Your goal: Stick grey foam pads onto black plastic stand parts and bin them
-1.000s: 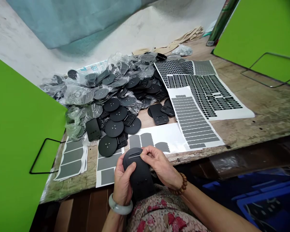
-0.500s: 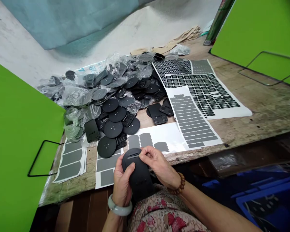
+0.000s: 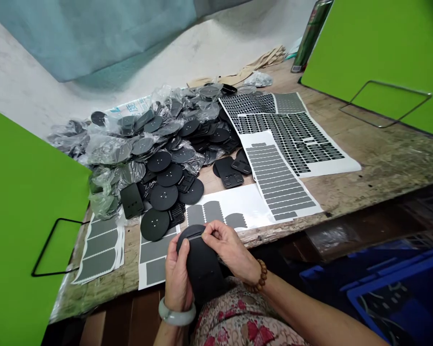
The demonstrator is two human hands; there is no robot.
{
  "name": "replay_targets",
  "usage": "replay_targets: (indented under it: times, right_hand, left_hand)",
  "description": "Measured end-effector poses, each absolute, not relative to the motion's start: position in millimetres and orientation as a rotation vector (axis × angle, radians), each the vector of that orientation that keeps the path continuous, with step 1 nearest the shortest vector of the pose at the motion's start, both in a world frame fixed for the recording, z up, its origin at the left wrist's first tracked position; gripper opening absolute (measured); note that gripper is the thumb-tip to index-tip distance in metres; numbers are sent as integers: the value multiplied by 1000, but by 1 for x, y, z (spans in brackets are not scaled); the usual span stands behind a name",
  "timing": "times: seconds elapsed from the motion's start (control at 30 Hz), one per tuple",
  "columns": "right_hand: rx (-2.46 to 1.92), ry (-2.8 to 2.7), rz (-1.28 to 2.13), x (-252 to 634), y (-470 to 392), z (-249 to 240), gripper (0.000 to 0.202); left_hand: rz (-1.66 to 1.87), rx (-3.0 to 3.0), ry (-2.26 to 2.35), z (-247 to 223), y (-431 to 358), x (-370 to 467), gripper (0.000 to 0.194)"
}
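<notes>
A black plate with a rounded top is held over the lap, just off the table's front edge. My left hand grips its left side, thumb on the face and fingers behind. My right hand pinches at its upper right, by a thin strip or slot that runs across the top; which of these it is I cannot tell. Beyond the hands lie a black disc and a sheet of grey stickers. Another sheet with wavy grey stickers lies near my right hand.
Black discs and plates, many in clear plastic, are heaped on the wooden table. Sticker sheets lie right of the heap. Green panels with wire handles stand at both sides. A blue crate is at lower right.
The view has shifted a little, so the table items appear further left. Both hands keep their hold on the black plate, and my left thumb points more upright.
</notes>
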State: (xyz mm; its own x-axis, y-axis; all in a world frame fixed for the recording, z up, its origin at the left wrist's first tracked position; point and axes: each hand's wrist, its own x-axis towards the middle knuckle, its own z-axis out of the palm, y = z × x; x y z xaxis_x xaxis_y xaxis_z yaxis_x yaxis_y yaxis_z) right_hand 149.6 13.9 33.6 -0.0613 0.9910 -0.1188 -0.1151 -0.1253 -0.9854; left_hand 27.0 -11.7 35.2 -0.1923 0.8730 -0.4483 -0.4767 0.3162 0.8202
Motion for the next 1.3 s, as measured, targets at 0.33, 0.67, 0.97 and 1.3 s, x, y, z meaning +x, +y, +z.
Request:
replay_targets:
  times: [0.33,0.67,0.97,1.3]
  right_hand:
    - [-1293,-1209,1224,144,12,30,13]
    - [-1321,-1238,1111,144,11,33,11]
    - [-1254,-1178,1127,144,12,29,8]
    - [-1204,-1061,1309,157,13,44,15]
  left_hand:
    - [1304,436,1276,39,-12,29,46]
    - [1301,477,1281,42,-11,33,46]
    - [1321,507,1293,42,-11,35,41]
    - [1312,512,1279,44,-10,37,44]
